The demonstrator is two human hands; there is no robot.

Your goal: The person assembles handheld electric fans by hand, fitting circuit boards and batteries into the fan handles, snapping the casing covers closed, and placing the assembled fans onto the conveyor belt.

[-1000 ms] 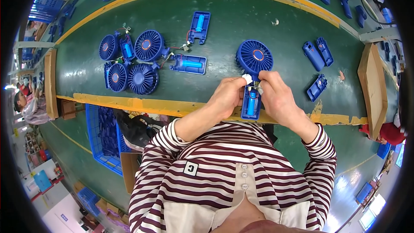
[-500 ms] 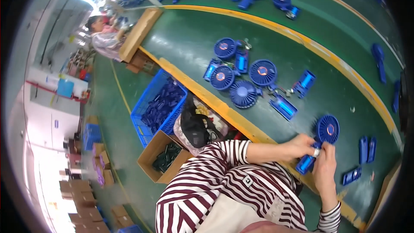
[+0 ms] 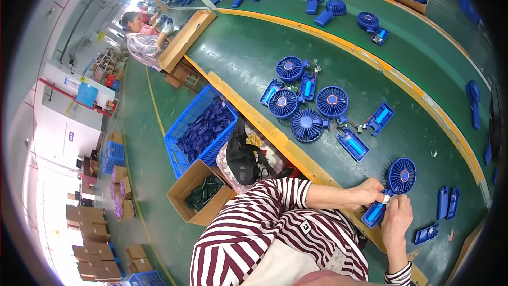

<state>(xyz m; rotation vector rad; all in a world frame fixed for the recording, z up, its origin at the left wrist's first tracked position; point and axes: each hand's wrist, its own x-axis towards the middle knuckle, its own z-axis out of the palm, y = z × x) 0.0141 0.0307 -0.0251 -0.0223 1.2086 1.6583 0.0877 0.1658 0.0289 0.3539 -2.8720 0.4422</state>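
Both my hands are closed around the neck of a blue handheld fan at the green bench's near edge. Its round caged head (image 3: 401,175) points away from me, and its opened handle (image 3: 374,214) shows a shiny blue battery cell. My left hand (image 3: 369,191) pinches from the left, just above the cell. My right hand (image 3: 397,216) grips from the right, with finger and thumb at a small white piece on the neck. The fingers partly hide the joint between head and handle. Right of them lie two blue handle shells (image 3: 447,203) and an opened handle part (image 3: 426,233).
Several fans with opened handles, such as one fan head (image 3: 332,101), lie loosely wired mid-bench. Beyond a yellow rail, a green conveyor (image 3: 402,47) carries more fans. Left of the bench stand a blue crate (image 3: 174,151) of parts and a cardboard box (image 3: 182,201). A co-worker (image 3: 143,45) sits far left.
The whole view has shifted, so the bench things sit slightly lower in the picture. Both hands stay on the same fan's neck, with only slight finger movement.
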